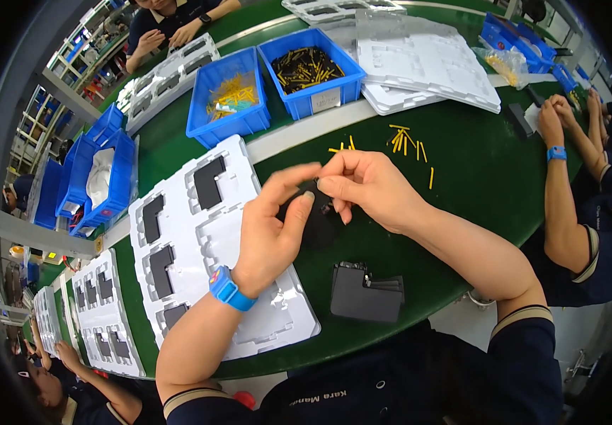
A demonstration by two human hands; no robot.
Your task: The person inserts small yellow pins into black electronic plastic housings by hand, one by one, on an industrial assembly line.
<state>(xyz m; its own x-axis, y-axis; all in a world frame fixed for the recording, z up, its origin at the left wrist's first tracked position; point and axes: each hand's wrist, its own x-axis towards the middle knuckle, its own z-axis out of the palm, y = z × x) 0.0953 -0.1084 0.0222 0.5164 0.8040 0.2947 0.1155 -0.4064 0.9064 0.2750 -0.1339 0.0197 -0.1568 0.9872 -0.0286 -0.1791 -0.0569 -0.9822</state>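
Over the green table, my left hand (274, 223) has its thumb and forefinger apart, with slightly blurred fingertips and nothing visible between them. Close beside it, my right hand (369, 185) pinches thumb against forefinger; whatever is in the pinch is too small or hidden to name. Beneath both hands lies a dark flat piece (323, 230), partly covered by them. A stack of black L-shaped flat parts (366, 297) rests near the table's front edge. Left of my hands, a white moulded tray (224, 227) holds several similar black parts. Thin yellow strips (405, 142) lie scattered beyond my right hand.
Two blue bins, one with yellow strips (231, 97) and one with black-and-yellow strips (306, 71), stand beyond a pale rail (306, 134). Stacked white trays (426, 60) sit at far right. More blue bins (111, 177) are leftward. Co-workers sit around the table.
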